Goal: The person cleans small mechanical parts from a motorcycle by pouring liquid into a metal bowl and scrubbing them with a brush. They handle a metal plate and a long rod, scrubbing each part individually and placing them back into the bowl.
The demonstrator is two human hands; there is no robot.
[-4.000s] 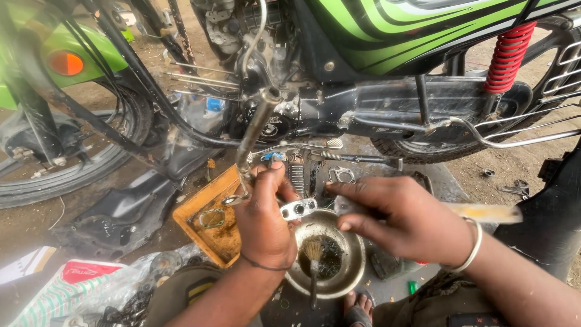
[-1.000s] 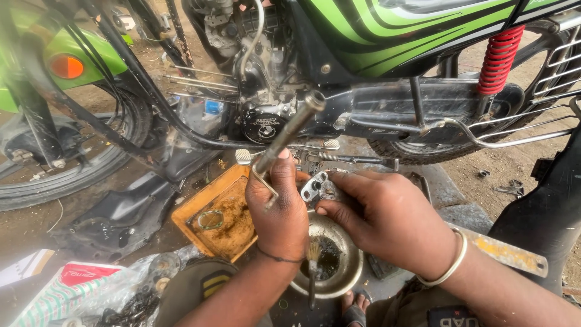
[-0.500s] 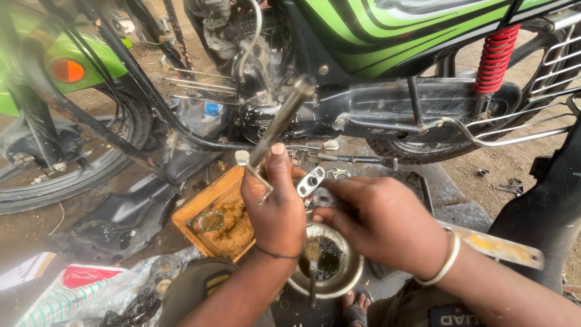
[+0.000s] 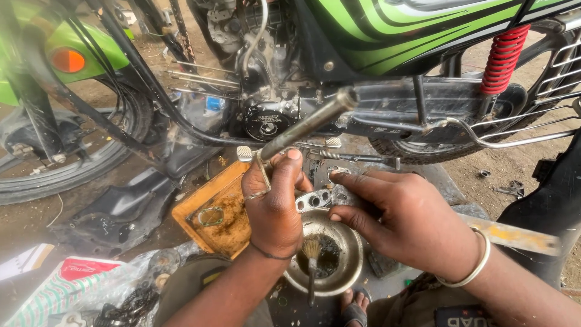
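My left hand (image 4: 275, 203) grips the lower end of a long grey metal rod (image 4: 308, 124) that slants up to the right toward the motorcycle. My right hand (image 4: 402, 221) holds a small silver metal part with round holes (image 4: 315, 200) between the two hands. Both hands are over a round metal bowl (image 4: 351, 257) with dark liquid and a small brush (image 4: 311, 257) standing in it. A silver bangle sits on my right wrist.
A green and black motorcycle (image 4: 387, 36) with a red shock spring (image 4: 502, 57) stands just behind. An orange tray (image 4: 212, 212) lies left of the bowl. A black plastic panel (image 4: 115, 209), a wheel (image 4: 66, 169) and a plastic bag (image 4: 72, 284) lie on the dirt at left.
The left hand has raised and swung the rod so that it points up to the right. The right hand stays on the small silver part above the bowl.
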